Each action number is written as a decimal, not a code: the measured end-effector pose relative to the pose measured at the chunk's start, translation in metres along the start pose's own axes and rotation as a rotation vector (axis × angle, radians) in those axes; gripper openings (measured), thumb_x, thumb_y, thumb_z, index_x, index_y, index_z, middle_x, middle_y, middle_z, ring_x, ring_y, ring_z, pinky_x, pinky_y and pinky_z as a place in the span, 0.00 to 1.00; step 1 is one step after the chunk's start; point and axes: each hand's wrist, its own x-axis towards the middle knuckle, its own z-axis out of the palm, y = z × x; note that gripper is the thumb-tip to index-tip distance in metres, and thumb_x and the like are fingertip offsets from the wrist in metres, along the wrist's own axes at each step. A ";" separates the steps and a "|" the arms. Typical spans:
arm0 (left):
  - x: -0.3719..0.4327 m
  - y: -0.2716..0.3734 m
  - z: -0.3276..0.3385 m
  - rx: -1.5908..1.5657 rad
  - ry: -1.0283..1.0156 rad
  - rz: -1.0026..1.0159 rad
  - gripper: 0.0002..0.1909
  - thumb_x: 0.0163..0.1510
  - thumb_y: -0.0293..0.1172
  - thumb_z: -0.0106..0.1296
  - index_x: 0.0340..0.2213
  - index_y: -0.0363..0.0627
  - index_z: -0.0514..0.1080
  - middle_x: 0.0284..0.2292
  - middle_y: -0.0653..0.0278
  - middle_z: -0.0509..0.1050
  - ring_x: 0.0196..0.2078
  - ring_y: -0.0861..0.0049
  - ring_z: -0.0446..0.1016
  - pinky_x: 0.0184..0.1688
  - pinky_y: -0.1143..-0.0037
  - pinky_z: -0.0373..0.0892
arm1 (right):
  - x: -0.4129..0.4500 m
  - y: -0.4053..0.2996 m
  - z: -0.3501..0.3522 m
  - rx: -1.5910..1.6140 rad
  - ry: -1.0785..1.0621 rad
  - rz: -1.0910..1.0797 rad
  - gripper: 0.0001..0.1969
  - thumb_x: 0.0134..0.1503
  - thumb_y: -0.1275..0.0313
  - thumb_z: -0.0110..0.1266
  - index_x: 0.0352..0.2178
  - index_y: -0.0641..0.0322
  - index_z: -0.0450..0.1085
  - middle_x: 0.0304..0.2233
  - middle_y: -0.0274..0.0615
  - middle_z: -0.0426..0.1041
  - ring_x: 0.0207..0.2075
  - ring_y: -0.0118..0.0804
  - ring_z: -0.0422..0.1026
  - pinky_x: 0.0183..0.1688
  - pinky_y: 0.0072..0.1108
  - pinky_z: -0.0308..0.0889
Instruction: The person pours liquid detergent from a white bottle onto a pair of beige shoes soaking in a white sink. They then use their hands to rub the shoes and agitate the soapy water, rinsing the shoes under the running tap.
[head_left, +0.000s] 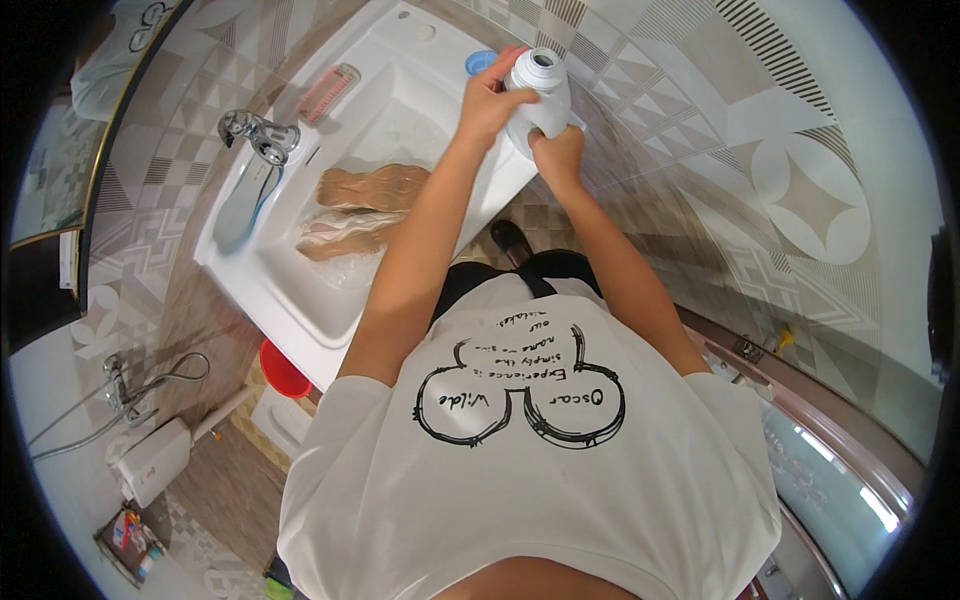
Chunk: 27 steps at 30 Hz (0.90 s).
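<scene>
A white plastic bottle (546, 105) with an uncapped mouth is held between both hands at the right edge of a white washbasin (337, 360). My left hand (491, 97) grips its left side near the neck. My right hand (559, 150) holds its lower part from the right. A blue cap (480, 63) lies on the basin's rim, just left of my left hand. In the bowl lies wet brown fabric (371, 187) with a pale striped part, with suds around it.
A chrome faucet (274, 141) stands on the basin's left rim, with a pink-and-clear brush (328, 94) beside it. Below the basin is a red bucket (285, 369) near a squat toilet (279, 420). A mirror (97, 112) hangs at the left, and a tiled wall rises at the right.
</scene>
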 end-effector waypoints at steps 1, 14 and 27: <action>-0.004 -0.005 0.008 0.161 0.044 0.143 0.24 0.33 0.25 0.58 0.37 0.38 0.69 0.41 0.58 0.69 0.45 0.74 0.65 0.45 0.77 0.61 | 0.001 0.004 0.000 -0.007 0.014 0.004 0.09 0.35 0.75 0.53 0.19 0.75 0.69 0.19 0.59 0.70 0.26 0.53 0.71 0.27 0.32 0.64; 0.007 0.011 0.035 0.802 0.184 0.487 0.26 0.28 0.37 0.65 0.31 0.41 0.68 0.29 0.61 0.73 0.31 0.76 0.72 0.34 0.75 0.68 | 0.005 0.011 -0.002 0.047 -0.022 0.097 0.10 0.35 0.74 0.53 0.21 0.72 0.70 0.21 0.57 0.71 0.27 0.52 0.71 0.30 0.32 0.64; 0.017 -0.006 -0.075 0.440 0.111 0.119 0.08 0.47 0.29 0.48 0.30 0.39 0.71 0.26 0.66 0.71 0.29 0.79 0.68 0.33 0.76 0.66 | 0.010 0.011 -0.013 -0.059 -0.108 0.061 0.12 0.32 0.74 0.52 0.20 0.74 0.69 0.19 0.55 0.71 0.24 0.50 0.72 0.29 0.30 0.64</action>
